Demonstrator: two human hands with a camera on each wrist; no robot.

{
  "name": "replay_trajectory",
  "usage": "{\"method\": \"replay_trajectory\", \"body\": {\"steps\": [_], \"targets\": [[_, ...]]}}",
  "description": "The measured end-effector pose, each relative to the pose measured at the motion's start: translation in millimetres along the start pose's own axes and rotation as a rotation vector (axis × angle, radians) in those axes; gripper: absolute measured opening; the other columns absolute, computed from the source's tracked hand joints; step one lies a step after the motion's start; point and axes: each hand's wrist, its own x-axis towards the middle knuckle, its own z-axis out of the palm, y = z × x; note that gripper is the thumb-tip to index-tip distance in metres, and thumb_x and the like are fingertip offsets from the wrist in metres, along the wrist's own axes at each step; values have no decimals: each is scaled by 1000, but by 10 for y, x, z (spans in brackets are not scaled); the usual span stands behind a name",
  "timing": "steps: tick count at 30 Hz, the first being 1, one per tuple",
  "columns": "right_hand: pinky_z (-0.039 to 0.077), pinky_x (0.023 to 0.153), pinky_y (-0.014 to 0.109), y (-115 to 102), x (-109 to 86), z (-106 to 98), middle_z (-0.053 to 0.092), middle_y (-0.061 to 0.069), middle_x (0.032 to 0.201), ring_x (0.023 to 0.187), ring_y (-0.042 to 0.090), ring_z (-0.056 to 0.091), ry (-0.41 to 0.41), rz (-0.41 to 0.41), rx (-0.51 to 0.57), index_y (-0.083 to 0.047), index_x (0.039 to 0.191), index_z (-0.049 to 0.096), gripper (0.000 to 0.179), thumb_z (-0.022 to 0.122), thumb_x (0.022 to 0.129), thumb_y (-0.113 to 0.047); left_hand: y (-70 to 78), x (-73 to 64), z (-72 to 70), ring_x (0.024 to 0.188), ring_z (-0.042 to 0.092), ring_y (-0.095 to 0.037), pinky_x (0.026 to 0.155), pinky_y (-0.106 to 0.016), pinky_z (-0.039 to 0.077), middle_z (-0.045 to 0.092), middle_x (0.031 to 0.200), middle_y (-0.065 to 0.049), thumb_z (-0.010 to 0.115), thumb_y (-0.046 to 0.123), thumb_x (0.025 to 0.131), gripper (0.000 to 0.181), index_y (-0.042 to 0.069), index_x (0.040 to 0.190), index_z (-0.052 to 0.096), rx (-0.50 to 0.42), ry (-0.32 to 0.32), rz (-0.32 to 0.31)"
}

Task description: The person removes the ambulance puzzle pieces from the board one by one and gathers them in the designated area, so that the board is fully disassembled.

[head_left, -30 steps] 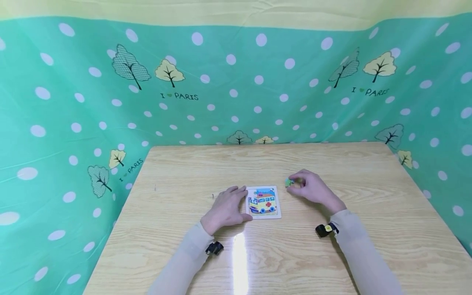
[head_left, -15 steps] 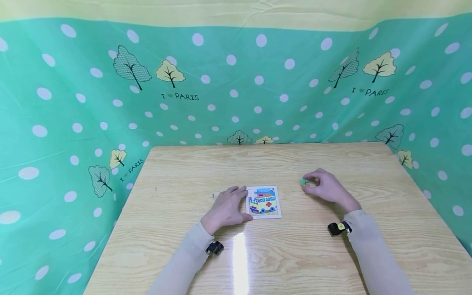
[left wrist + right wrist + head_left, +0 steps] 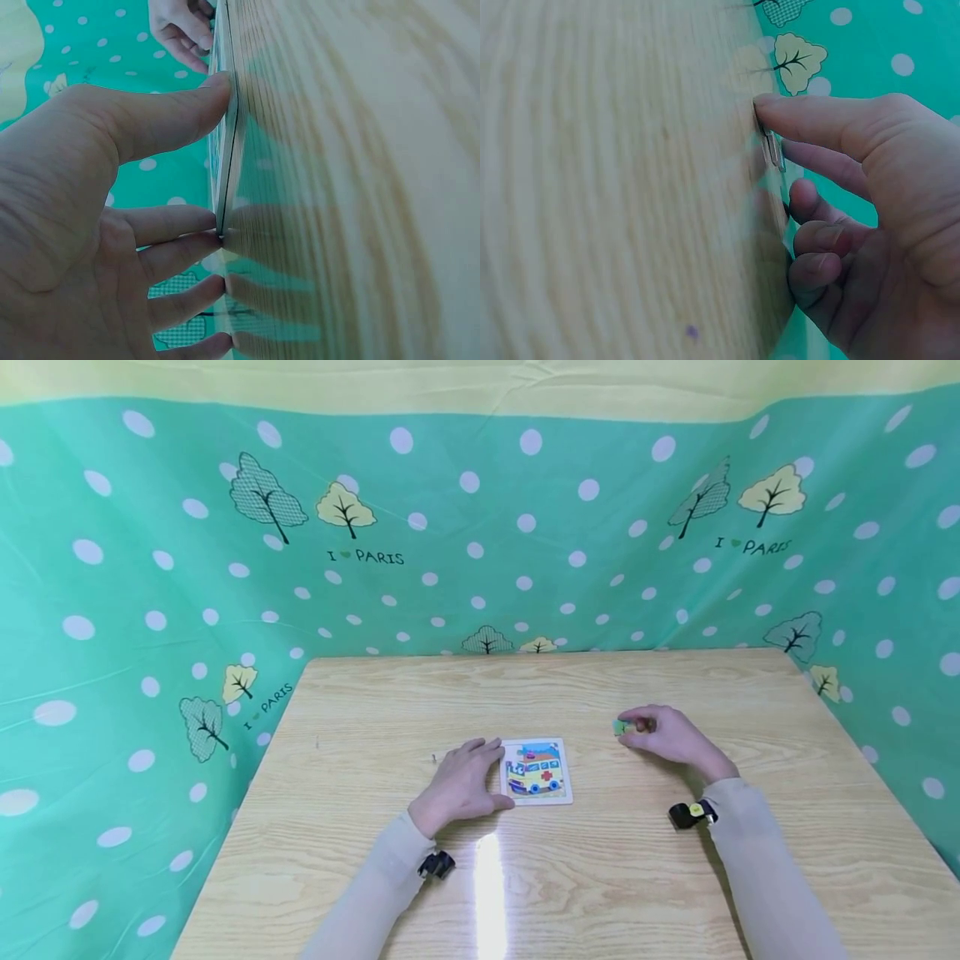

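Note:
The puzzle board (image 3: 567, 783), white-framed with an ambulance picture, lies flat on the table. My left hand (image 3: 459, 783) is at its left side, thumb at the near corner and fingertips at the far one. In the left wrist view the left fingers (image 3: 184, 251) are straight and spread, their tips at the table. To the right of the board, my right hand (image 3: 670, 737) pinches a small green puzzle piece (image 3: 619, 727) close over the table. The right wrist view shows the puzzle piece (image 3: 773, 150) edge-on between thumb and fingers, the other fingers curled.
The wooden table (image 3: 390, 693) ends at a green dotted cloth (image 3: 525, 552) behind and at both sides. A tiny dark bit (image 3: 433, 758) lies left of the left hand. Light glares on the table (image 3: 489, 893) in front of the board.
My right hand has moved to the right, away from the board, with the green puzzle piece, mostly in the first half second. The left hand and the board have stayed put.

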Motion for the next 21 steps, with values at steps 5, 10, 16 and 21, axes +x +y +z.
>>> {"method": "replay_trajectory", "body": {"steps": [5,10,16,21], "targets": [[43,77,30,-4,-15,0,61,6,100,89,20,51,-4,0,9,-4,142,66,56,79,97,-36,4,-2,-3,159,36,-37,129,-61,32,43,170,-8,86,48,86,89,9,158,51,-2,2,2],[42,77,31,-7,-26,3,60,6,100,88,20,50,2,-4,8,-4,142,66,56,78,98,-36,5,-7,-2,159,36,-37,128,-62,32,43,170,-8,86,48,86,89,9,158,52,-5,3,4],[43,75,29,11,-26,3,60,5,98,87,20,51,14,3,23,-4,141,66,58,80,96,-37,6,-4,-3,159,35,-37,128,-62,32,43,170,-7,85,49,86,89,9,158,51,-5,-1,4],[44,72,27,31,-19,-2,60,6,98,86,21,52,39,22,113,-6,140,67,57,81,96,-39,2,-3,-2,159,35,-37,129,-62,32,43,170,-7,85,50,86,89,9,158,51,-2,-1,0]]}}
